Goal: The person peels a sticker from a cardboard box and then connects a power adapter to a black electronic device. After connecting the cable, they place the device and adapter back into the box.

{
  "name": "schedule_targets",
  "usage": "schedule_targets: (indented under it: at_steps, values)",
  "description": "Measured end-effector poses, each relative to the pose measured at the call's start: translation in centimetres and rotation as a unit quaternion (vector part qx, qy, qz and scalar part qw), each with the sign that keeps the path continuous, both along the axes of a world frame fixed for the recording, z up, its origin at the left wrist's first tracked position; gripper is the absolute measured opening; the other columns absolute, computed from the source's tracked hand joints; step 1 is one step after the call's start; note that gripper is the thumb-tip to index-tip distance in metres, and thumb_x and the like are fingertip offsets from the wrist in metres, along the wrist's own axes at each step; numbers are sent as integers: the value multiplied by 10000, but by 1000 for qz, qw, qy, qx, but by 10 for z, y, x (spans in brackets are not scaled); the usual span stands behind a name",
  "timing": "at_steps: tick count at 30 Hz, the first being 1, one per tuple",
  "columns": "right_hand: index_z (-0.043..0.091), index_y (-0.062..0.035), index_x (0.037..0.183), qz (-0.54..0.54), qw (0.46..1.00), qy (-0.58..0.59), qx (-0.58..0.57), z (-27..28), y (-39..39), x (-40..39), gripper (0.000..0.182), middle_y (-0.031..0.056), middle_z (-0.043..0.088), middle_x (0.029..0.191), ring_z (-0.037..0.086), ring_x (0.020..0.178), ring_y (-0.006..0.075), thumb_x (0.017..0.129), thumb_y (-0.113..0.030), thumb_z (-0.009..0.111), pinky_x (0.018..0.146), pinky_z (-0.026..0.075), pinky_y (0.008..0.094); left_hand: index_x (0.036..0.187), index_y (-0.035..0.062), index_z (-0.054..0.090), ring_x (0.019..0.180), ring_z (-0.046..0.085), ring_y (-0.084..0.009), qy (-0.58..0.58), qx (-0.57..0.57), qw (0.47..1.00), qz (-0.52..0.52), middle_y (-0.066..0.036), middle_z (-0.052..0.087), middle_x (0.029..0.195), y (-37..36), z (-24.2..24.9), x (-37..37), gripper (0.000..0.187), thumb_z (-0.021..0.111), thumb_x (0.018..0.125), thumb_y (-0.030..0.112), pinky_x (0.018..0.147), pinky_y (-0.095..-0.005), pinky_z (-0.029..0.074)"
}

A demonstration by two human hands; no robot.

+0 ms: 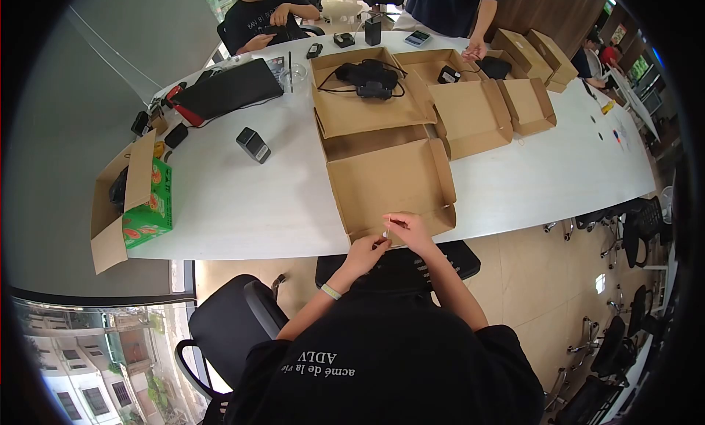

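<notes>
Both of my hands are close together over the front edge of an open cardboard box on the white table. My left hand has its fingers pinched near a small pale object that is too tiny to name. Just right of it, my right hand is also closed, with its fingertips by the same small piece. Behind this box lies another cardboard box with a bundle of black cables and an adapter on it.
A black device stands left of the boxes. The green carton is at the left, near a black laptop. More open boxes lie to the right. Two people are across the table, one reaching a hand over a box. Chairs stand nearby.
</notes>
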State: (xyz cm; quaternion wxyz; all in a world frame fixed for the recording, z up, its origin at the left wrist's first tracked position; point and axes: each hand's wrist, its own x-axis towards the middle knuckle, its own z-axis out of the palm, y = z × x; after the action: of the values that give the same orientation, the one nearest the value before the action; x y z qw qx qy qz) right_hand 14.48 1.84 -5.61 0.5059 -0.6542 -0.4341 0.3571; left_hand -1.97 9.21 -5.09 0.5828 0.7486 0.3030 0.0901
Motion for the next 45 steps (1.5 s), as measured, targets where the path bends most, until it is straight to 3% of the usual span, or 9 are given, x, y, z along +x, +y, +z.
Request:
schedule_targets:
  at_steps: [4, 7, 13, 15, 23, 26, 37, 39, 45]
  values:
    - [662, 26, 1058, 2, 1000, -1, 3, 0, 0, -1, 243, 18, 621, 824, 550, 731, 57, 865, -121, 661, 654, 450, 211, 970, -18, 662, 730, 648, -269, 6, 15, 1000, -5, -174, 673, 831, 0, -1, 1, 342, 592, 892, 308, 659, -356, 479]
    - [661, 27, 1055, 2, 1000, -5, 0, -1, 0, -1, 241, 20, 618, 820, 559, 738, 62, 866, -122, 661, 660, 455, 216, 981, -22, 657, 729, 630, -165, 34, 16, 999, -17, -116, 678, 824, 1, 0, 1, 307, 589, 906, 268, 664, -290, 475]
    - [661, 29, 1049, 8, 1000, 2, 2, 0, 0, -1, 235, 22, 613, 810, 560, 733, 66, 866, -118, 657, 657, 454, 219, 982, -20, 657, 727, 633, -180, 29, 26, 999, -20, -125, 679, 832, 0, 2, 1, 304, 587, 907, 266, 663, -298, 477]
    - [663, 27, 1046, 11, 1000, -4, -1, 4, 0, -1, 231, 19, 608, 801, 553, 726, 65, 864, -116, 658, 652, 450, 218, 954, -22, 666, 767, 653, -301, 17, 29, 999, -14, -191, 670, 844, 0, 1, 1, 348, 591, 891, 312, 683, -374, 487]
    - [687, -1, 1007, 4, 1000, -16, 5, 9, 1, -4, 211, 51, 594, 714, 527, 637, 96, 843, -133, 672, 596, 437, 243, 956, -13, 672, 791, 653, -302, 14, 29, 999, -12, -186, 675, 878, -1, -3, 1, 338, 589, 891, 308, 705, -376, 491]
    - [671, 25, 1037, 24, 999, -35, -24, 6, 0, -2, 221, 12, 605, 779, 542, 713, 62, 862, -109, 657, 636, 444, 216, 957, -12, 673, 796, 654, -300, 22, 27, 999, -13, -184, 676, 885, -1, 0, 1, 335, 589, 892, 305, 711, -375, 493]
    - [657, 26, 1089, 16, 999, -9, -30, 5, 0, -5, 238, 69, 694, 864, 641, 776, 102, 893, -100, 605, 693, 507, 240, 1024, 3, 662, 836, 665, -273, 16, 13, 999, -30, -152, 686, 943, -1, 4, 0, 332, 575, 903, 300, 749, -359, 501]
    - [656, 27, 1089, 21, 999, -10, -38, 5, 0, -4, 238, 73, 694, 862, 648, 775, 109, 892, -95, 603, 694, 512, 244, 1060, -28, 643, 814, 661, -217, 34, 24, 998, -45, -142, 688, 949, 0, 5, 0, 324, 580, 906, 250, 735, -318, 502]
    - [653, 31, 1088, 26, 998, -18, -45, 7, 0, -5, 234, 84, 695, 852, 657, 762, 120, 889, -81, 600, 693, 520, 248, 1031, -1, 657, 862, 665, -278, 46, 25, 998, -43, -152, 684, 967, -1, 6, 0, 368, 566, 908, 334, 772, -372, 499]
